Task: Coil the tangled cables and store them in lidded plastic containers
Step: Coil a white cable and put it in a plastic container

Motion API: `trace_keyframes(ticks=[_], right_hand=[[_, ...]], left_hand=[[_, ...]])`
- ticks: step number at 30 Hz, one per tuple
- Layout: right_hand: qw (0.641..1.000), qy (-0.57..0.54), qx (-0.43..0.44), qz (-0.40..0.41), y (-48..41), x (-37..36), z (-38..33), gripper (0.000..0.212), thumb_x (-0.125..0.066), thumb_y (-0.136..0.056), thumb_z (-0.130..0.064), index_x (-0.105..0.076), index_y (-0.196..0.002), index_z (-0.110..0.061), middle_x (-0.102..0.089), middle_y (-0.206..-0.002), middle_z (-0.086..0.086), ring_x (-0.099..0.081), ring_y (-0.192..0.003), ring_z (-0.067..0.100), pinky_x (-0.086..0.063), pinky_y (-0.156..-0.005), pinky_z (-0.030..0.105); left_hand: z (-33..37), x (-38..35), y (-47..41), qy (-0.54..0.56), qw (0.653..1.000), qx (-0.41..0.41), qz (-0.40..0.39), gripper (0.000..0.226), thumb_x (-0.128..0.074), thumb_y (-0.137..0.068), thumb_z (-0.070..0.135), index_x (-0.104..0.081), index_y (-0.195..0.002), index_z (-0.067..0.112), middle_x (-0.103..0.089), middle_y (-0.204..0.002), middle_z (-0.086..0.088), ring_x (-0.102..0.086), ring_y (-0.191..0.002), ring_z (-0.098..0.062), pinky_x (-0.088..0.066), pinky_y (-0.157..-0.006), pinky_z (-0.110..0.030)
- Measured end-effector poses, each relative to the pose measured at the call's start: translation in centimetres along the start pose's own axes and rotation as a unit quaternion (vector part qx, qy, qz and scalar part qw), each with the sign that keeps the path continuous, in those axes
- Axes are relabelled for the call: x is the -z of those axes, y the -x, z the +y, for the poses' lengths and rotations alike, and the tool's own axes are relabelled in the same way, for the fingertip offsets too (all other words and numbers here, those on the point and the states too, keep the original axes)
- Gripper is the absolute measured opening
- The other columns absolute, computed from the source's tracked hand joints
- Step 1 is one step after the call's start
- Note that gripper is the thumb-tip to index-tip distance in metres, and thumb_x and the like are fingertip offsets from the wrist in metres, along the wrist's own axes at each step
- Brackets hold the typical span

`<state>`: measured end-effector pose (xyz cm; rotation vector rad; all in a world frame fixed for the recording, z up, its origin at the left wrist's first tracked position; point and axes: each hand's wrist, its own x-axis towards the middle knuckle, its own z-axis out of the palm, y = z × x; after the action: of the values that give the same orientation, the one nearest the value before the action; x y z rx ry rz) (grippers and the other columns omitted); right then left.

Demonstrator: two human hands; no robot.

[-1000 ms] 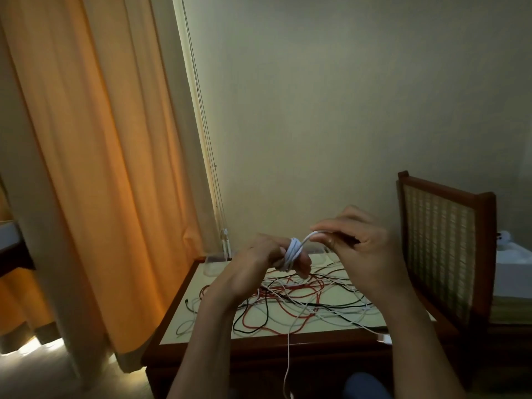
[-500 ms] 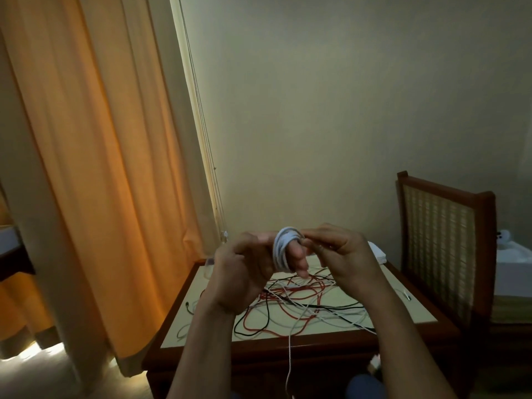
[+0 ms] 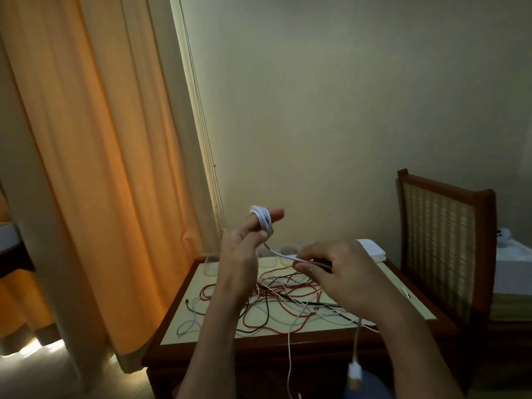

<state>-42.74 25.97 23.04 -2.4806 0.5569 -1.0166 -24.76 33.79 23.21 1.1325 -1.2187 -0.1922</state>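
Plug [image 3: 353, 375] blurred (type unreadable). Containers [image 3: 290, 252] partly hidden behind left hand [image 3: 240, 251]. White cable [image 3: 288, 358] cut off at bottom edge.

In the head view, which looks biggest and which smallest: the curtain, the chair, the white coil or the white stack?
1. curtain
2. chair
3. white coil and white stack look about alike; the coil is nearer the camera, so I can't rank them.
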Motion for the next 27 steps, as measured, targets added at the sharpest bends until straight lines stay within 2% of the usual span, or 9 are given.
trace_keyframes(ticks=[3,6,10,12,16,18,22,25,27], right_hand=[[0.999,0.028,0.031,0.026,0.4,1.4,-0.6,0.013,-0.066,-0.095,-0.038,-0.076,-0.102,-0.033,-0.069,-0.082,-0.016,-0.061,-0.078,0.002,-0.051,-0.068,0.026],[0.997,0.025,0.063,0.042,0.5,2.0,-0.9,0.017,-0.063,-0.093,-0.043,-0.076,-0.099,-0.034,-0.067,-0.079,-0.02,-0.062,-0.078,0.001,-0.05,-0.066,0.021],[0.985,-0.003,0.102,0.137,0.5,2.7,-0.9,0.031,-0.056,-0.088,-0.05,-0.078,-0.098,-0.031,-0.065,-0.079,-0.024,-0.063,-0.082,-0.002,-0.046,-0.069,0.009],[0.98,-0.022,0.096,0.171,0.4,2.6,-0.7,0.031,-0.057,-0.087,-0.049,-0.078,-0.1,-0.029,-0.068,-0.084,-0.022,-0.065,-0.085,-0.002,-0.048,-0.073,0.009],[0.972,-0.117,0.018,0.204,0.0,1.2,-0.3,0.015,-0.063,-0.094,-0.037,-0.074,-0.101,-0.031,-0.067,-0.071,-0.025,-0.064,-0.071,-0.003,-0.046,-0.061,0.01],[0.97,-0.181,-0.036,0.158,0.0,0.6,0.4,0.02,-0.057,-0.099,-0.037,-0.075,-0.106,-0.03,-0.056,-0.055,-0.023,-0.052,-0.051,-0.001,-0.037,-0.05,0.01],[0.928,-0.363,-0.079,-0.001,0.5,-1.2,0.8,0.036,-0.044,-0.101,-0.048,-0.075,-0.107,-0.031,-0.036,-0.057,0.004,-0.03,-0.047,0.015,-0.023,-0.044,0.027],[0.883,-0.461,-0.08,-0.033,0.6,-2.3,0.5,0.044,-0.044,-0.1,-0.045,-0.07,-0.109,-0.01,-0.031,-0.056,0.008,-0.024,-0.045,0.015,-0.017,-0.043,0.028],[0.893,-0.445,-0.057,-0.031,0.7,-2.3,0.3,0.04,-0.05,-0.099,-0.04,-0.07,-0.107,-0.006,-0.035,-0.054,0.006,-0.025,-0.044,0.015,-0.02,-0.042,0.027]], left_hand=[[0.0,0.3,0.5,-0.085,0.996,0.003,-0.038,0.052,-0.048,-0.089,-0.007,-0.068,-0.127,0.021,-0.068,-0.13,0.014,-0.06,-0.095,0.009,-0.051,-0.083,-0.021],[0.2,0.5,0.8,-0.154,0.983,0.007,-0.095,0.052,-0.054,-0.085,-0.009,-0.07,-0.124,0.022,-0.07,-0.123,0.012,-0.064,-0.106,0.005,-0.053,-0.087,-0.015],[0.1,0.9,1.0,-0.224,0.947,0.068,-0.221,0.028,-0.064,-0.091,0.008,-0.073,-0.108,0.028,-0.073,-0.103,0.005,-0.07,-0.097,-0.01,-0.059,-0.091,-0.039],[0.3,0.9,1.6,-0.156,0.945,0.085,-0.274,0.012,-0.064,-0.098,0.013,-0.074,-0.102,0.017,-0.074,-0.099,0.0,-0.071,-0.096,-0.012,-0.058,-0.092,-0.037],[0.9,0.7,2.6,0.015,0.952,0.088,-0.293,0.017,-0.055,-0.1,0.016,-0.069,-0.096,0.007,-0.065,-0.089,-0.011,-0.063,-0.085,-0.021,-0.053,-0.08,-0.032],[0.9,0.6,2.7,0.105,0.951,0.089,-0.277,0.02,-0.051,-0.101,0.019,-0.069,-0.092,0.016,-0.059,-0.085,-0.004,-0.056,-0.083,-0.019,-0.046,-0.077,-0.034],[1.0,0.1,2.7,0.305,0.91,0.091,-0.265,0.024,-0.063,-0.099,0.037,-0.066,-0.088,0.016,-0.051,-0.079,0.001,-0.052,-0.072,-0.012,-0.048,-0.081,-0.033],[1.1,-0.5,2.7,0.378,0.888,0.113,-0.235,0.026,-0.064,-0.098,0.037,-0.063,-0.087,0.013,-0.047,-0.076,0.0,-0.046,-0.065,-0.009,-0.052,-0.078,-0.029],[1.3,-0.6,2.6,0.381,0.891,0.134,-0.208,0.025,-0.059,-0.097,0.034,-0.064,-0.085,0.013,-0.047,-0.076,-0.001,-0.046,-0.064,-0.009,-0.052,-0.076,-0.029]])
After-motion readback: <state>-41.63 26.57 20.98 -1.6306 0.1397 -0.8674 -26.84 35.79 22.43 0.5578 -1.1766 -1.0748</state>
